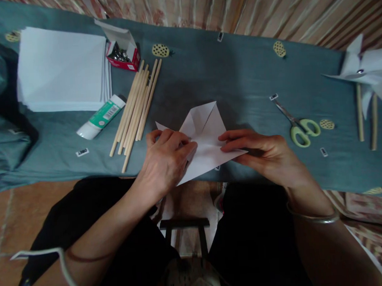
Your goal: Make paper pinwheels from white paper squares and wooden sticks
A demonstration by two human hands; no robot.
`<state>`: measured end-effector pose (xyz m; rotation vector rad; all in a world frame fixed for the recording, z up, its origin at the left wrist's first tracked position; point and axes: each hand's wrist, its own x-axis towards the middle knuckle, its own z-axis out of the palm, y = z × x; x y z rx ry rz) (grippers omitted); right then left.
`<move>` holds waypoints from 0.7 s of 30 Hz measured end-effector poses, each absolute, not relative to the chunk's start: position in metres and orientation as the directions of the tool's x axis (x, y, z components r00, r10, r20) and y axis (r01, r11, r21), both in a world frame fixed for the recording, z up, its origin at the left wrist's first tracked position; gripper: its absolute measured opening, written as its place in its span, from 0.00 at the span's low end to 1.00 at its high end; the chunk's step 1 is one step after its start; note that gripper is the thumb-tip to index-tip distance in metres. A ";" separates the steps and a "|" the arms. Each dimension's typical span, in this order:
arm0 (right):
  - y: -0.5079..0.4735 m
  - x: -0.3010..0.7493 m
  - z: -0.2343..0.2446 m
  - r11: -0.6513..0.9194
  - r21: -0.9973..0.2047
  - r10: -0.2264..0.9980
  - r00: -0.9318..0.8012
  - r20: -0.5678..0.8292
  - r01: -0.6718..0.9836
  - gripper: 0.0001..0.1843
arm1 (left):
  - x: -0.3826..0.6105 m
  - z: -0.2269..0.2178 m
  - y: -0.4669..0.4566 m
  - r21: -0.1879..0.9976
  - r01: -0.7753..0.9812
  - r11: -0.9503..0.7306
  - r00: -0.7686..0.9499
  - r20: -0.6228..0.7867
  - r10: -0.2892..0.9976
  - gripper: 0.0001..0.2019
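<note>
A white sheet of folded paper (204, 129) lies at the near edge of the table, one flap standing up. My left hand (166, 159) rests on its left part, fingers curled and pressing the paper down. My right hand (262, 150) holds the paper's right corner, fingers stretched out together and pinching the edge against the thumb. Both hands touch the same sheet.
On the teal cloth (225, 73) lie a stack of white paper (62, 66), a red box of pins (122, 52), a glue tube (101, 118), several wooden sticks (136, 107), green-handled scissors (297, 126) and finished paper pinwheels (366, 72) at the right.
</note>
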<state>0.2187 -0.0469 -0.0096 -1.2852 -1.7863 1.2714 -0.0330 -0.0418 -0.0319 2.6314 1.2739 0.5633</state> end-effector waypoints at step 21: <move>-0.045 0.180 -0.016 0.101 -0.802 0.958 -0.275 -0.081 0.588 0.05 | -0.035 -0.033 -0.042 0.320 0.708 -0.630 0.573 0.262 0.777 0.11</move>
